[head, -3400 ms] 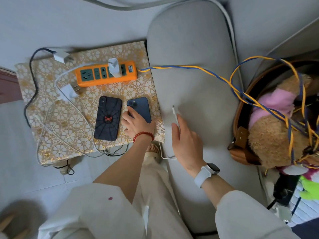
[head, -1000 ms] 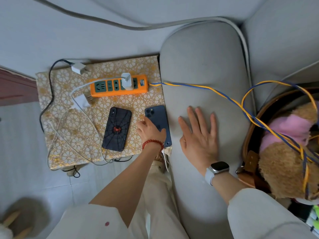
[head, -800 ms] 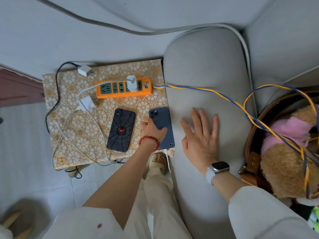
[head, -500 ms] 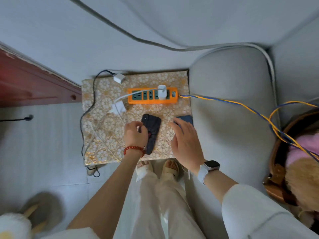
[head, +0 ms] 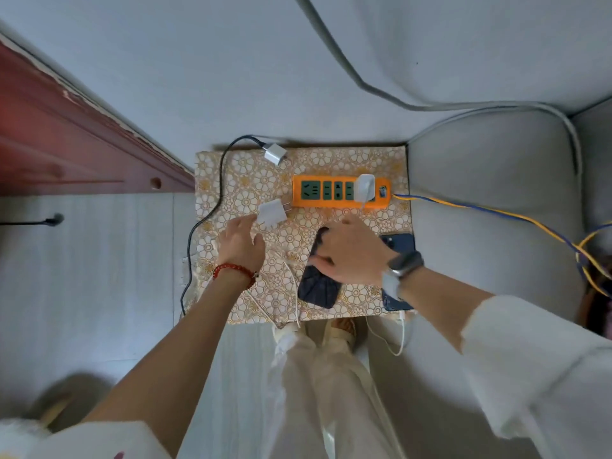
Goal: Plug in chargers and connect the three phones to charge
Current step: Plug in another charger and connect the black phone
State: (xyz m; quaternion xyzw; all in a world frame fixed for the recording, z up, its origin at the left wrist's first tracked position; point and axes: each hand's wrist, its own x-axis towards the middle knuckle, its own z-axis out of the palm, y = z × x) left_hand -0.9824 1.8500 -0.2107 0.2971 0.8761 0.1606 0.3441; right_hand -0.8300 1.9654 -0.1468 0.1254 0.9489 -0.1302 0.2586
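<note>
An orange power strip [head: 331, 203] lies at the back of a small table with a gold floral cloth [head: 231, 180]; one white charger [head: 364, 187] is plugged into it. A loose white charger [head: 271, 212] lies left of the strip, and the fingertips of my left hand [head: 240, 243] are at its lower edge. My right hand [head: 352, 256] lies spread over a black phone [head: 318, 284]. A blue phone [head: 399, 241] sits to the right, partly under my wrist. Another white charger [head: 275, 154] on a black cable sits at the table's back edge.
A grey sofa armrest [head: 490, 193] borders the table on the right, with a yellow-blue cord [head: 496, 213] running across it. Red-brown woodwork [head: 66, 144] stands at the left. White cables [head: 293, 289] trail over the table's front edge above my legs [head: 324, 376].
My view has risen and shifted left. My left hand left the black phone and reached up to the loose charger. My right hand moved from the blue phone onto the black one.
</note>
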